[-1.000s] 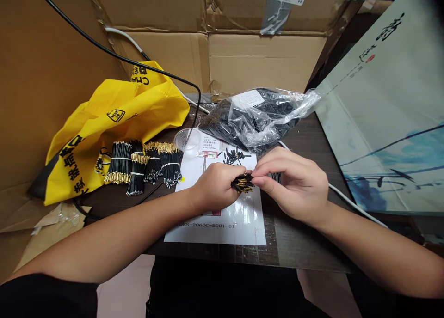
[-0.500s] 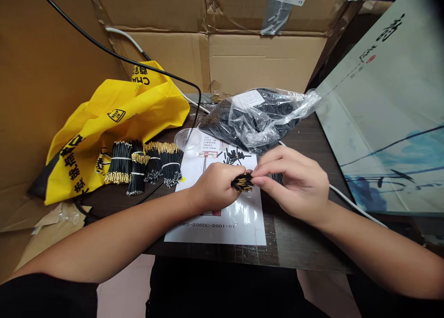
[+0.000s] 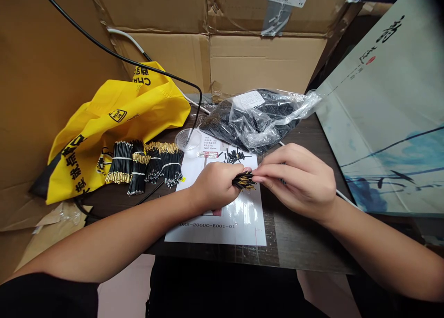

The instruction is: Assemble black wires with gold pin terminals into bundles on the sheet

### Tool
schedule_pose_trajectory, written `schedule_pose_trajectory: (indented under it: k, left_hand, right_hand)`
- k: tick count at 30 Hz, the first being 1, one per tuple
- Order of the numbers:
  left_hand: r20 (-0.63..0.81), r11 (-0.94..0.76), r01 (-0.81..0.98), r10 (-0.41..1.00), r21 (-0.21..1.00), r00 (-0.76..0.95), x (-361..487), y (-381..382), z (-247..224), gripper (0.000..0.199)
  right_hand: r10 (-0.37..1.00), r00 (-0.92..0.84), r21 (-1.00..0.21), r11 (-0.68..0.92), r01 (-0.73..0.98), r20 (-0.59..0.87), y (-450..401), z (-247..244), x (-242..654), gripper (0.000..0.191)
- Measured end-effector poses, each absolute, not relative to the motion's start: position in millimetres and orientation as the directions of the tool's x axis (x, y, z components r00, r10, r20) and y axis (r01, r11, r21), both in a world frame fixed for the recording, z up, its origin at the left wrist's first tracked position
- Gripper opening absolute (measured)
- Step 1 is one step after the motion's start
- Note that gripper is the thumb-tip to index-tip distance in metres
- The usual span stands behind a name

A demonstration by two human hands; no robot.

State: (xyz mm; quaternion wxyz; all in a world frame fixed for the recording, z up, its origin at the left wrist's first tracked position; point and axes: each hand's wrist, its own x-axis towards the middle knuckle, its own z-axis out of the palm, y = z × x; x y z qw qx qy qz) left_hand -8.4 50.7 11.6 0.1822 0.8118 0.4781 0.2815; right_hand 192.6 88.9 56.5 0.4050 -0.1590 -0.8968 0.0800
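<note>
My left hand (image 3: 219, 185) is closed around a bundle of short black wires (image 3: 244, 181), whose gold and black-sleeved ends stick out to the right. At those ends, my right hand (image 3: 300, 179) pinches with thumb and forefinger; whatever lies between the fingertips is too small to make out. Just behind the bundle, loose black sleeve pieces (image 3: 235, 156) lie on a printed white sheet (image 3: 222, 232). A clear plastic cup (image 3: 189, 142) sits at the sheet's far left corner.
Several banded wire bundles (image 3: 138, 174) lie at left, by a yellow bag (image 3: 121, 105). Behind the sheet is a clear plastic bag of black pieces (image 3: 256, 117). A black cable (image 3: 138, 64) hangs across the left. Cardboard (image 3: 267, 59) stands behind; a pale painted panel (image 3: 388, 124) stands right.
My right hand has shifted slightly to the right, its fingertips still at the bundle's ends. My left hand keeps hold of the wires in nearly the same place.
</note>
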Motion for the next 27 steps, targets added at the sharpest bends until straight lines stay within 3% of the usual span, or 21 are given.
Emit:
schedule_pose_trajectory:
  k: [12, 16, 27]
  left_hand:
    - [0.209, -0.379, 0.836, 0.924, 0.397, 0.320, -9.0, 52.2, 11.5, 0.018]
    - [0.151, -0.329, 0.880, 0.944, 0.344, 0.294, -8.8, 53.3, 11.4, 0.018]
    - [0.154, -0.340, 0.810, 0.940, 0.479, 0.304, -9.6, 53.9, 15.5, 0.018]
  right_hand:
    - [0.301, -0.712, -0.087, 0.943, 0.321, 0.634, 96.0, 59.1, 198.9, 0.005]
    - [0.328, -0.738, -0.078, 0.933, 0.351, 0.590, 95.0, 61.5, 196.7, 0.006]
    - [0.294, -0.569, -0.123, 0.940, 0.320, 0.768, 92.7, 40.8, 197.6, 0.024]
